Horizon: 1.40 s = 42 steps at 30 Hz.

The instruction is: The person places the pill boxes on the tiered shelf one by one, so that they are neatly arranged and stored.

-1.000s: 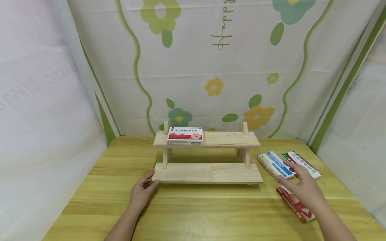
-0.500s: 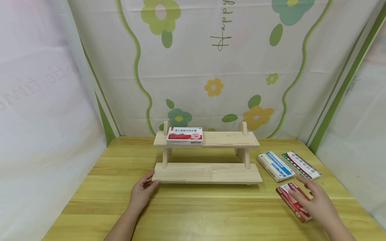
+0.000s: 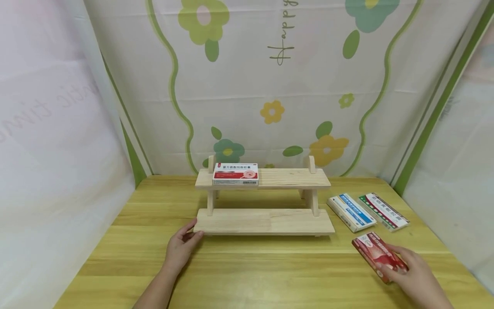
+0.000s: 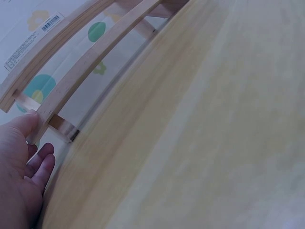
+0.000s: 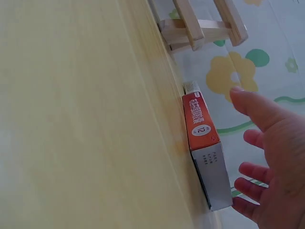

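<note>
A two-tier wooden display shelf [image 3: 266,222] stands mid-table. My left hand [image 3: 180,251] holds the left front corner of its lower board, with thumb and fingers at the edge. In the left wrist view, the thumb of the left hand [image 4: 19,162] lies against the board end. At the right, my right hand [image 3: 418,274] spreads over the near end of a red medicine box [image 3: 371,248] lying flat. In the right wrist view, thumb and fingers of the right hand [image 5: 281,167] stand apart beside the red medicine box [image 5: 201,121], without a visible grip.
A red-and-white medicine box [image 3: 236,174] sits at the left of the upper board. Behind the red box lie a blue-and-white medicine box [image 3: 353,211] and a green-and-white medicine box [image 3: 384,211]. A flowered cloth [image 3: 231,86] hangs behind the wooden table [image 3: 247,274].
My right hand has moved back from over the blue-and-white and green-and-white boxes toward me, down to the near end of the red box. My left hand has stayed at the shelf corner.
</note>
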{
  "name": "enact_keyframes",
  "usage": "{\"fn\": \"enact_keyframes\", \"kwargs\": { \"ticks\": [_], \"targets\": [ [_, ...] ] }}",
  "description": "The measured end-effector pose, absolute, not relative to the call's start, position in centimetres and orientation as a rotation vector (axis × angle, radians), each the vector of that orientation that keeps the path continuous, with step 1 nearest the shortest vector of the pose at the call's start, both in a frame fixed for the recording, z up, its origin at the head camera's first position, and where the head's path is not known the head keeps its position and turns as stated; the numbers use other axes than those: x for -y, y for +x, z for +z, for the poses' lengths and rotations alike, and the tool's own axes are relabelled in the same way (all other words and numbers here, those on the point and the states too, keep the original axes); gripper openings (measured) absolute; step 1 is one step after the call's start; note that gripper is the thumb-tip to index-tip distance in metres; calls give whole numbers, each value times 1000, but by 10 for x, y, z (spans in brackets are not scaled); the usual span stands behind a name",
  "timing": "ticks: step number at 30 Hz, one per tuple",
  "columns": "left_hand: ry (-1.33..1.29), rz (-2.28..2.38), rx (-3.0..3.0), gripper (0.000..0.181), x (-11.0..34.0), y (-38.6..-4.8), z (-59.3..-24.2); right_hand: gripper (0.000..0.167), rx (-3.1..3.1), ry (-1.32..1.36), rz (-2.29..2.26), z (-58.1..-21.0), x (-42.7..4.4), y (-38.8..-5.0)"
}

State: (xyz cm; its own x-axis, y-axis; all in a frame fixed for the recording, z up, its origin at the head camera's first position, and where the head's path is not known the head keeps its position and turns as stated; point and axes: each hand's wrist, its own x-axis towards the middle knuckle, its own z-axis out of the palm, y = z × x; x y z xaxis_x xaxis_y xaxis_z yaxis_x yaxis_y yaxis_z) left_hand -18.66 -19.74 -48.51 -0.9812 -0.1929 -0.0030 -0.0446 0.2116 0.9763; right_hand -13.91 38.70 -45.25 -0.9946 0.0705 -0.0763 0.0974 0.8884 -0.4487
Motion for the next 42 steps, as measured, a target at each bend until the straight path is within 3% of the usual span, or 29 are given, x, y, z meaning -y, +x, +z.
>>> {"fn": "enact_keyframes", "kwargs": {
  "ticks": [21,42],
  "targets": [
    [231,-1879,2367,58,199,-186,-485,97,-2893,256,-583,-470,-396,-131],
    [219,-1875,2359,58,199,-187,-486,103,-2855,336,-690,-456,-396,-134]
  ]
}}
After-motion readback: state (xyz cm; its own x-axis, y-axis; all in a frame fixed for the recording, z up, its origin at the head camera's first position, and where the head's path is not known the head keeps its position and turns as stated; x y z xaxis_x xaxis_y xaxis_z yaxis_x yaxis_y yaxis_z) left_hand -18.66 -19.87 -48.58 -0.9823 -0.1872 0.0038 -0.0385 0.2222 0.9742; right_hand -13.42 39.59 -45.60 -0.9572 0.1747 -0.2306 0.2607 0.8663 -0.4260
